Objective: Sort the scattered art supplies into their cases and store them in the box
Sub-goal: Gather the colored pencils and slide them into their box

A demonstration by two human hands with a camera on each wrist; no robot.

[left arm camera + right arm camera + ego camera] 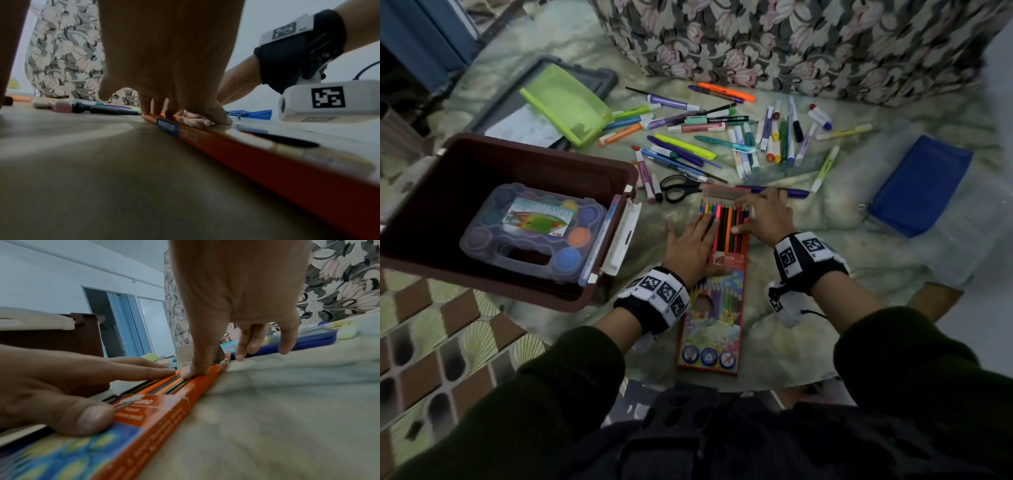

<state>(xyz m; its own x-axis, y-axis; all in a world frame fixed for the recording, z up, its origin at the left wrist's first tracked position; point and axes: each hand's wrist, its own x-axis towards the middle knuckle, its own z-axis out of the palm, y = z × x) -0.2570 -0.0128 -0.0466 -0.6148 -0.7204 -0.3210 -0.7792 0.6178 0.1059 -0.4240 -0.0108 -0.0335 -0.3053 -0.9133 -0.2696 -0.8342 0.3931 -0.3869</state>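
Both hands lie flat w/ straight fingers: left hand (pixel 688 240) and right hand (pixel 763 214) press colour pencils (pixel 726 226) in pencil case (pixel 714 318).

Orange pencil box (pixel 711 318) flat, flap open; coloured pencils (pixel 726 226) protruding (markers (pixel 722 137) scattered beyond).
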